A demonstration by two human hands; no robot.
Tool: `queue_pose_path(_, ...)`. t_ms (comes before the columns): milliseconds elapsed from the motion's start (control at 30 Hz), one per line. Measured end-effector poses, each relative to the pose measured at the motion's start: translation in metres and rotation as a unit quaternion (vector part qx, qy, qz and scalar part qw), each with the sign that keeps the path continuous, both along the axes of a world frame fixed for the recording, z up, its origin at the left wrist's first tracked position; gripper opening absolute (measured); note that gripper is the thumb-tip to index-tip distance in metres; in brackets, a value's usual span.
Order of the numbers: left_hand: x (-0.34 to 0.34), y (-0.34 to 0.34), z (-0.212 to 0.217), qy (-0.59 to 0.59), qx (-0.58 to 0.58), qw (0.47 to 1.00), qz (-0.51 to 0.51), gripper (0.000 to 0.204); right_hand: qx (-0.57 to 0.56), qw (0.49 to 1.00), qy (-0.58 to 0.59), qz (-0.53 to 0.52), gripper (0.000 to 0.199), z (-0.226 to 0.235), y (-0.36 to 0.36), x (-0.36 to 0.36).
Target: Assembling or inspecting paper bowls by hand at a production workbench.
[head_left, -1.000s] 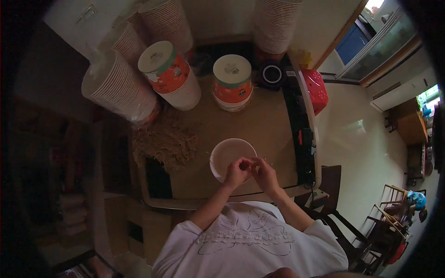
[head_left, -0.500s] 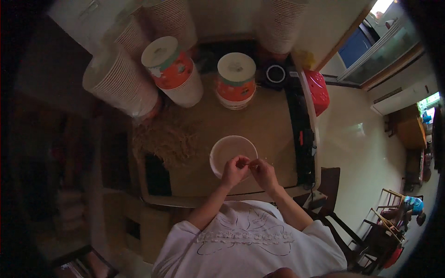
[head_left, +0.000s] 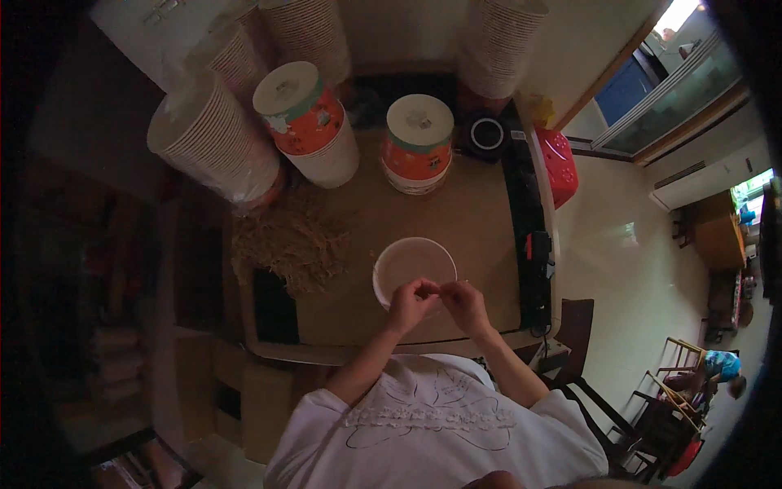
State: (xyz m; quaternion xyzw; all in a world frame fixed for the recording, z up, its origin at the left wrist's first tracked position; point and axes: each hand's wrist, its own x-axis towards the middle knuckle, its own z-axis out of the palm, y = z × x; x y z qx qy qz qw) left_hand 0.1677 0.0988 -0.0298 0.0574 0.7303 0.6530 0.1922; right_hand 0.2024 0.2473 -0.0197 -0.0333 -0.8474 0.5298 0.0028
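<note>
My left hand (head_left: 414, 303) and my right hand (head_left: 465, 307) meet over the near rim of a white round bowl (head_left: 414, 251). Both are closed, fingertips pinched close together. Whatever sits between the fingers is too small to make out. To the left on the table lies a loose heap of brown, stringy strips (head_left: 297, 244). Beyond the bowl stands a stack of paper tubs with an orange and green print (head_left: 417, 155), a pale round piece on top. A similar stack (head_left: 305, 122) leans to its left.
Tall stacks of white paper tubs (head_left: 216, 138) line the far left, with another stack (head_left: 501, 49) at the back. A black round device (head_left: 486, 134), a red plastic basket (head_left: 555, 167) and a dark chair (head_left: 574, 342) are on the right. Far right, a person (head_left: 721, 367) is by wooden chairs.
The view has shifted slightly. My hands stay together over the bowl's near rim, the fingers in a slightly different pinch.
</note>
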Motion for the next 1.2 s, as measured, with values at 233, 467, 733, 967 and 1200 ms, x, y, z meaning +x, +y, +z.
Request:
queue_pose_path(233,0.003,0.005,-0.011,0.068,-0.052,0.996,0.034,0.007,-0.03,0.999,0.001,-0.037,0.007,0.004,-0.009,0.0)
queue_pose_path(467,0.0,0.005,-0.008,0.045,-0.041,0.997,0.052,0.008,-0.015,0.999,-0.015,-0.048,0.007,0.005,-0.009,0.001)
queue_pose_path(733,0.0,0.004,-0.017,-0.006,-0.02,0.998,0.056,0.008,0.015,1.0,0.003,-0.026,0.007,0.002,-0.005,0.002)
queue_pose_path(967,-0.001,0.003,-0.014,-0.049,-0.01,0.998,0.046,0.009,0.046,0.999,-0.016,-0.025,0.007,0.009,-0.006,0.001)
queue_pose_path(1200,-0.002,0.001,-0.006,-0.094,-0.002,0.995,0.025,0.013,0.027,0.999,0.008,-0.031,0.007,0.004,-0.006,0.001)
